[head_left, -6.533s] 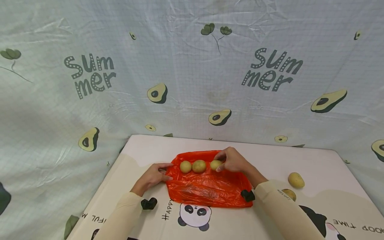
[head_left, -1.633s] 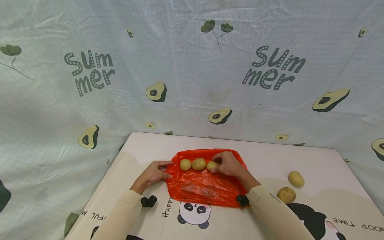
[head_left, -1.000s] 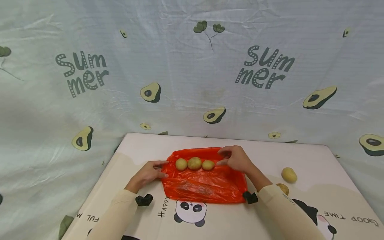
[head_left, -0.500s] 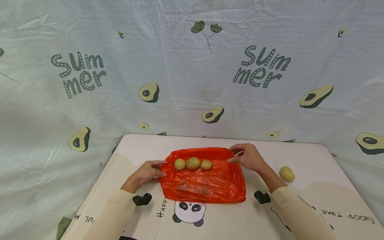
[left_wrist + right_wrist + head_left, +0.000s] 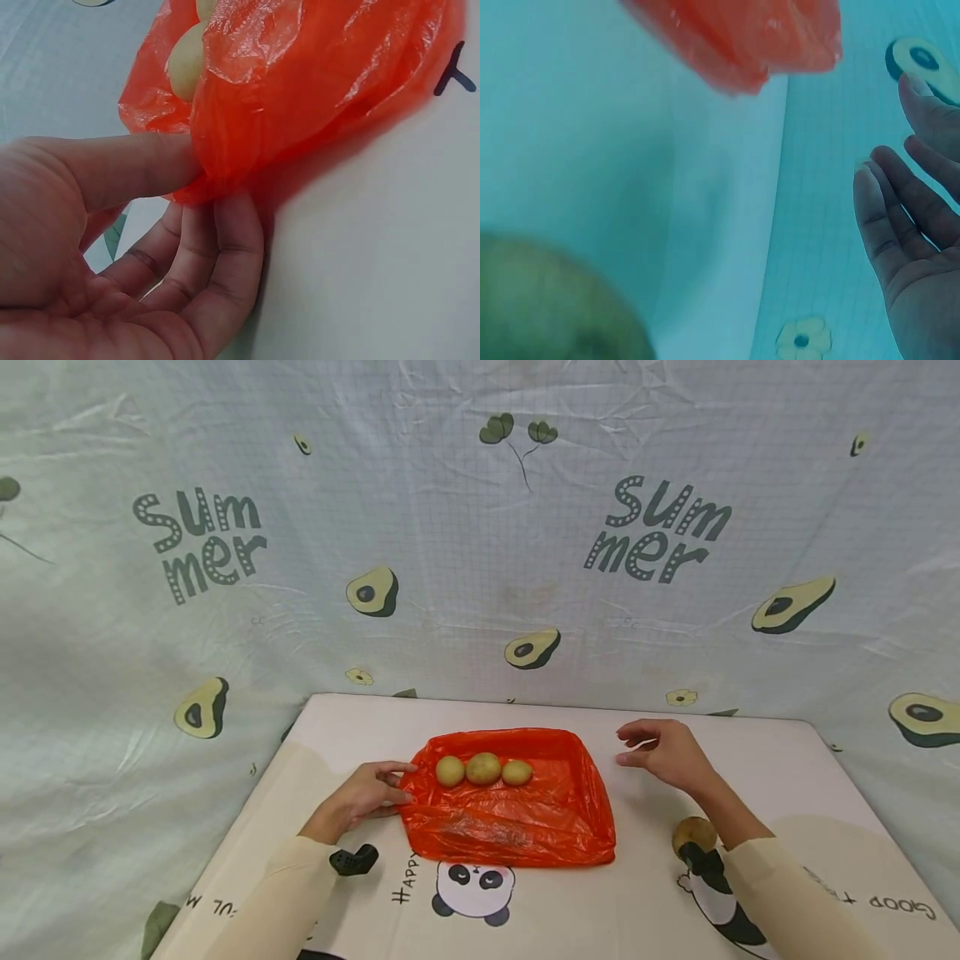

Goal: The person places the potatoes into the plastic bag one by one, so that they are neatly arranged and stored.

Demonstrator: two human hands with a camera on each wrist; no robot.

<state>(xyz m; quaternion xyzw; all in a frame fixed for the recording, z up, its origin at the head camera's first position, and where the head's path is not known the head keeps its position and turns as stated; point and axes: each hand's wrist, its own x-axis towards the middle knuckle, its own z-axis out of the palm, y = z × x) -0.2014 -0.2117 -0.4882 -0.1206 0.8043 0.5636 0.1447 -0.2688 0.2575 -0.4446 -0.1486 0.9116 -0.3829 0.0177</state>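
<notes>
A red plastic bag (image 5: 502, 839) lies on the table, spread in a shallow tray-like shape. Along its back part sit three potatoes in a row: the left potato (image 5: 450, 771), the middle potato (image 5: 483, 768) and the right potato (image 5: 517, 772). My left hand (image 5: 363, 795) holds the bag's left edge; in the left wrist view the thumb (image 5: 142, 166) and fingers pinch the plastic. To the right of the bag, my right hand (image 5: 667, 756) is above the table with loosely bent fingers and nothing in them. Nearest its wrist is a loose potato (image 5: 693, 837).
The table (image 5: 600, 910) wears a cream cover with printed pandas and lettering. Behind and to the left hangs a pale curtain (image 5: 450, 527) with avocado prints. A black wrist-worn device (image 5: 354, 860) shows by the left wrist.
My right hand let go of the third potato, now beside the other two, and moved right, off the bag. The farther loose potato is now hidden by the right arm. My left hand stayed.
</notes>
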